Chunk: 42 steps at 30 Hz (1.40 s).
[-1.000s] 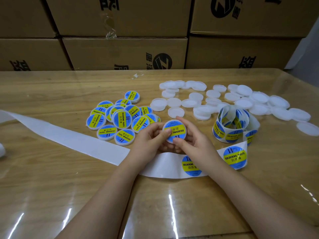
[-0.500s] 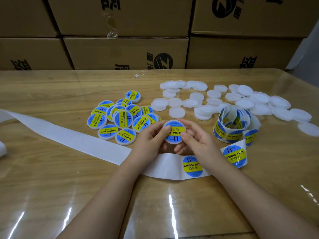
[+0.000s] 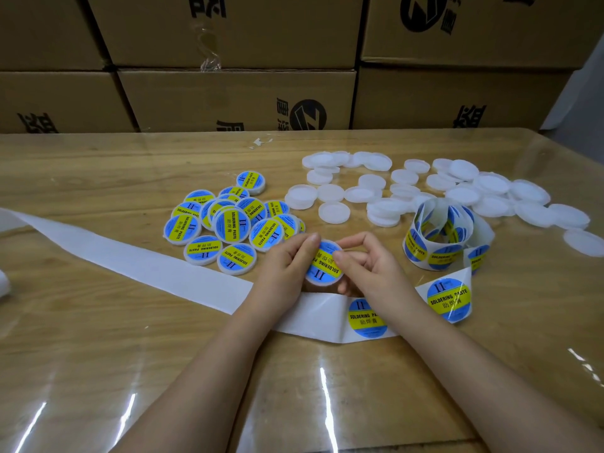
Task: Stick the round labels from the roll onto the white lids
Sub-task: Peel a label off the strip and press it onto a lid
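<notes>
- Lid (image 3: 322,274) with a blue-and-yellow label (image 3: 327,262) on its face sits between the two hands, tilted toward the camera, just above the counter (image 3: 98,338).
- Left hand (image 3: 287,266) grips the lid's left edge. Its thumb is curled over the upper rim and its fingers are hidden behind.
- Right hand (image 3: 369,266) pinches the lid from the other side, with its thumb tip pressed on the label and its forefinger curled above the top rim.
- Backing strip (image 3: 130,259), white and bare, passes under both wrists and runs far out to the left of the left hand. Whether the wrists touch it cannot be told.
- Unpeeled labels on that strip: one (image 3: 362,318) partly covered by the right wrist, another (image 3: 449,297) just right of the right forearm, on a raised bend.
- Roll (image 3: 441,237) of labels stands loosely coiled just beyond and to the right of the right hand.
- Labelled lids (image 3: 228,220) lie heaped just beyond the left hand — the nearest ones close to its knuckles.
- White lids (image 3: 408,184), unlabelled, lie scattered farther out, beyond both hands and the roll, spreading to the right.
- Cardboard boxes (image 3: 238,96) are stacked along the counter's far edge.
</notes>
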Available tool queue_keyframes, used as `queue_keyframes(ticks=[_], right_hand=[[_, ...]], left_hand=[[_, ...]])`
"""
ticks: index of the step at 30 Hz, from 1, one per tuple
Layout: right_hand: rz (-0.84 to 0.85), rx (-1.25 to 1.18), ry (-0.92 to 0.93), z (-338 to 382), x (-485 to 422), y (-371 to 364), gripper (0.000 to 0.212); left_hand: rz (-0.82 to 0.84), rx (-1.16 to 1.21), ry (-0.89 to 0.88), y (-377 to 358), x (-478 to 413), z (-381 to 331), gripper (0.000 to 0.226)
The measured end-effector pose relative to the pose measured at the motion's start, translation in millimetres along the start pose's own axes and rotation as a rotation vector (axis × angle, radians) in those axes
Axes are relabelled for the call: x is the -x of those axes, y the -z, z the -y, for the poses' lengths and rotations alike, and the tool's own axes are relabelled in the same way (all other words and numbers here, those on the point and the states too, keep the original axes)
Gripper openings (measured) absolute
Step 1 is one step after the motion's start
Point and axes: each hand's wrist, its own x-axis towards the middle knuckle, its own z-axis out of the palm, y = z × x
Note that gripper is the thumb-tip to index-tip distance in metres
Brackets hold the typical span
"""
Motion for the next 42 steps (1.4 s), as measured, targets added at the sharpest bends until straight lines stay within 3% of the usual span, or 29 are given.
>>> queue_keyframes(ticks=[2, 5, 7, 12, 17, 32, 35, 38, 42], right_hand=[[-0.039, 0.016, -0.003, -0.6, -0.7, -0.3, 0.005], [-0.107, 0.032, -0.003, -0.6, -2.1, 0.8, 0.008], [-0.114, 0.011, 0.008, 0.0, -2.3, 0.5, 0.009], [-0.07, -0.022, 0.023, 1.9, -1.2, -2.2, 0.024], [0.033, -0.059, -0.007, 4.4, -0.4, -1.9, 0.042], [0.06, -0.072, -0.037, 3.7, -0.9, -1.6, 0.021], [0.022, -0.089, -0.032, 1.2, -2.1, -0.6, 0.017], [-0.023, -0.141, -0.042, -0.6, -4.7, 2.1, 0.016], [-0.004, -0.142, -0.038, -2.5, -4.3, 3.5, 0.016]], left_hand=[[0.021, -0.007, -0.011, -0.7, -0.3, -0.9, 0.013], [0.111, 0.093, -0.006, -2.6, -0.2, 0.7, 0.046], [0.088, 0.144, 0.018, -1.6, -0.3, 0.2, 0.051], [0.022, 0.168, 0.041, 0.5, -1.2, 1.2, 0.028], [-0.024, 0.159, 0.057, -0.6, -0.7, 0.4, 0.02], [-0.137, -0.024, -0.063, -0.9, -1.4, 1.7, 0.016], [-0.066, -0.063, -0.046, 0.8, -2.2, 2.9, 0.015], [0.068, -0.071, 0.003, -0.1, -1.5, 4.9, 0.039], [0.08, -0.041, 0.034, 1.0, -2.1, 6.6, 0.046]])
